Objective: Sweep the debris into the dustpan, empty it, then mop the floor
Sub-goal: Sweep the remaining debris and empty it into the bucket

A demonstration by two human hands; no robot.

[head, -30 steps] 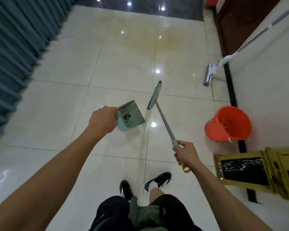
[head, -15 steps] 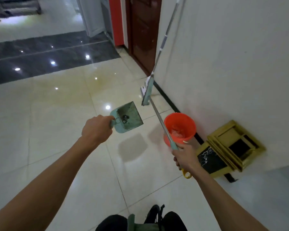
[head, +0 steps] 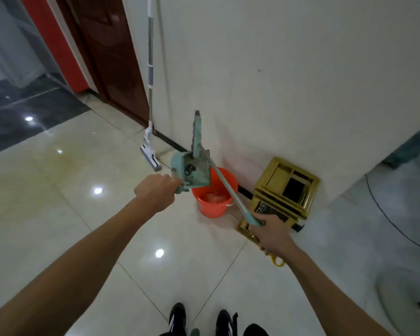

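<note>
My left hand [head: 157,190] grips the handle of a teal dustpan [head: 192,169] that holds a dark clump of debris. The pan hangs over the near left rim of an orange bucket [head: 214,204] on the floor by the wall. My right hand [head: 272,235] holds the teal grip of a small broom [head: 218,183], its metal shaft slanting up across the bucket and its brush head [head: 196,133] raised behind the dustpan. A white flat mop [head: 150,146] leans against the wall left of the bucket.
A gold-coloured box-like object [head: 286,187] lies against the wall right of the bucket. A dark wooden door [head: 107,57] with red trim stands behind the mop. Glossy cream floor tiles [head: 70,190] spread to the left. My shoes [head: 177,318] show at the bottom edge.
I have turned and stepped toward the wall. The dustpan has come from beside the bucket to over its rim, and the broom head has risen behind the pan.
</note>
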